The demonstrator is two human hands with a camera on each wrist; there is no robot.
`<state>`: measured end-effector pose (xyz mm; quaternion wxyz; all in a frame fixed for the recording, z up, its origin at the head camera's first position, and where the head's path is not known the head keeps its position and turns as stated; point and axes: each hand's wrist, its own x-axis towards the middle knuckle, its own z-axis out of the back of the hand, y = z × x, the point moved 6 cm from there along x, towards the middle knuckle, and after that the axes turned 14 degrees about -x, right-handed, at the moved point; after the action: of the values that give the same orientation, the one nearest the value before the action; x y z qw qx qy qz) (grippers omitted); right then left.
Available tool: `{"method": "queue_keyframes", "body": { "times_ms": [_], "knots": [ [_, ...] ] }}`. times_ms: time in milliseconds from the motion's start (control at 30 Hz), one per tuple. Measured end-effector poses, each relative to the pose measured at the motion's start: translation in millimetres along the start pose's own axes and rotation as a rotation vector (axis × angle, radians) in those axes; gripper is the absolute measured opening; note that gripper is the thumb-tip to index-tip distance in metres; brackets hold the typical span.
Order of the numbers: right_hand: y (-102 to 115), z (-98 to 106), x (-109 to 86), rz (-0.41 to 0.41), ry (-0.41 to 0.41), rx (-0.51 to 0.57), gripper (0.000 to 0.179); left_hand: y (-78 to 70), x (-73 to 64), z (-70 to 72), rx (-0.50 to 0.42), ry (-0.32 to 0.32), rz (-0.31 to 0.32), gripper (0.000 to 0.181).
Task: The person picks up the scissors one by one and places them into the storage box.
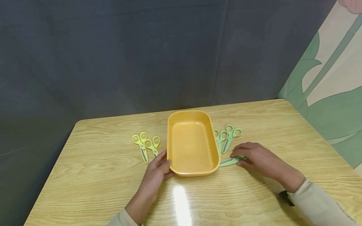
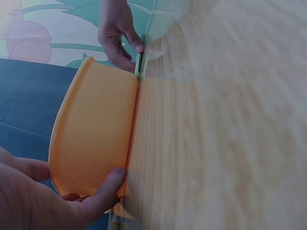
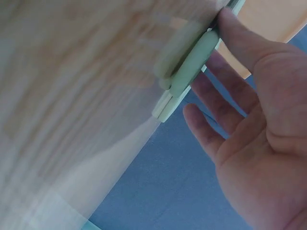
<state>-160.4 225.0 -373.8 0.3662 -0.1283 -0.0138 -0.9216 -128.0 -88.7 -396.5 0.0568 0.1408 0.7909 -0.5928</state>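
An orange-yellow plastic tray [image 1: 193, 144] stands on the wooden table, with nothing inside it. My left hand [image 1: 156, 171] grips its near left corner, thumb [image 2: 108, 189] on the near wall and fingers round the side. Just right of the tray, my right hand [image 1: 258, 158] has its thumb and fingers around the handle end of a pair of green scissors [image 1: 229, 162], hiding the finger loops. Those scissors lie flat, blades toward the tray. In the right wrist view the green handle [image 3: 194, 64] shows between thumb and fingers.
Two pairs of yellow scissors [image 1: 143, 153] lie left of the tray, one partly behind my left hand. Right of it lie two more green scissors [image 1: 228, 139], one partly covered by the tray's rim. A dark cloth [image 1: 141, 62] hangs behind the table [image 1: 93, 175].
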Motion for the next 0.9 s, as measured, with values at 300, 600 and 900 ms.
{"method": "queue_keyframes", "body": {
  "times_ms": [300, 600, 900],
  "knots": [
    [3.2, 1.0, 2.8, 0.046, -0.008, 0.027, 0.032, 0.7, 0.8, -0.1, -0.003, -0.008, 0.003, 0.054],
    [7.1, -2.6, 3.7, -0.013, 0.066, -0.063, 0.026, 0.2, 1.8, -0.3, -0.010, -0.015, 0.006, 0.056],
    [4.6, -3.8, 0.9, -0.037, 0.060, -0.060, 0.026, 0.5, 1.5, 0.5, -0.024, -0.008, 0.009, 0.056]
  ]
}}
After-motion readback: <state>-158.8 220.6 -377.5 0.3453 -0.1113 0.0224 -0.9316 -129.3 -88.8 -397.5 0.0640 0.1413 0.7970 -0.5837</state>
